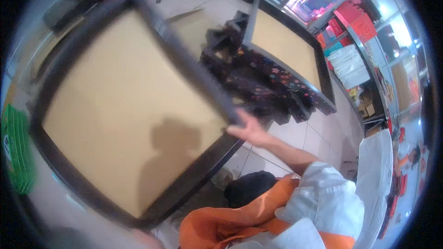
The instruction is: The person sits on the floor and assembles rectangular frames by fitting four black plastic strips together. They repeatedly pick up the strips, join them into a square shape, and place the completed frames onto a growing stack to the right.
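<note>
Head view, looking down: a large panel [127,97], tan with a dark raised rim, fills the left half above a tiled floor [318,133], tilted so that one corner points toward the wearer. Its upper rim is blurred, and whether any edge rests on the floor cannot be told.

The wearer's right hand [253,131] is clamped on the panel's right corner, thumb over the inner side, fingers on the rim; gripping at a corner probably gives better control of so broad a piece. The left hand [146,239] is a blur at the bottom edge, beside the panel's nearest corner. Its grip cannot be told; it may be supporting that corner.

Beyond the right hand, a second panel [286,48] lies tan side up on a stack of dark, flower-patterned pieces [277,80], perhaps piled to save floor space. A green ribbed item [17,150] sits by the large panel's left corner. Loaded shelves [357,41] stand along the right side.
</note>
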Tool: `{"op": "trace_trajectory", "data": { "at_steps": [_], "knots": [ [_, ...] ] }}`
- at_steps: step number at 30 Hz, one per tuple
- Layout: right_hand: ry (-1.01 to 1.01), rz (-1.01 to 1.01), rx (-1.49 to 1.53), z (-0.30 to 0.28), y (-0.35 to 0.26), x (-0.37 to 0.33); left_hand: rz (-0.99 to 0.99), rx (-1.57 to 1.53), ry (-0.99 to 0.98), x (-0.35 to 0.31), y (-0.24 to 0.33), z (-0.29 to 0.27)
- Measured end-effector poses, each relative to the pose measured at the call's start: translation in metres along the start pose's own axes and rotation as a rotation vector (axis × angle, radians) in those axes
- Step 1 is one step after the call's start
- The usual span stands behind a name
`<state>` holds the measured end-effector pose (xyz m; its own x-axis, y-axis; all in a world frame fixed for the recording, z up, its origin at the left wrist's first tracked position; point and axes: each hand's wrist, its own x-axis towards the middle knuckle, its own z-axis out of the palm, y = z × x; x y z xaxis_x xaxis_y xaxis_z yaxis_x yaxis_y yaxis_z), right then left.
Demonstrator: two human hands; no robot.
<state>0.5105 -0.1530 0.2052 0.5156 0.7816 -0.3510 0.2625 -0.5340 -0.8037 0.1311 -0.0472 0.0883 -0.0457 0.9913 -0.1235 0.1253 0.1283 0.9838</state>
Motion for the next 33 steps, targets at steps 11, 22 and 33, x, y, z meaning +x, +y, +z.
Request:
{"op": "trace_trajectory", "data": {
  "at_steps": [11, 22, 33],
  "knots": [
    [0.841, -0.050, 0.970, -0.184, -0.068, -0.110, 0.189, -0.334, -0.563, 0.033, 0.114, 0.072],
    [0.885, 0.116, 1.259, -0.186, -0.010, -0.082, -0.078, -0.261, -0.583, -0.008, 0.046, 0.070],
    [0.509, 0.506, 0.734, -0.026, 0.047, -0.098, 0.025, 0.481, -0.433, 0.024, -0.083, -0.045]
  ]
}}
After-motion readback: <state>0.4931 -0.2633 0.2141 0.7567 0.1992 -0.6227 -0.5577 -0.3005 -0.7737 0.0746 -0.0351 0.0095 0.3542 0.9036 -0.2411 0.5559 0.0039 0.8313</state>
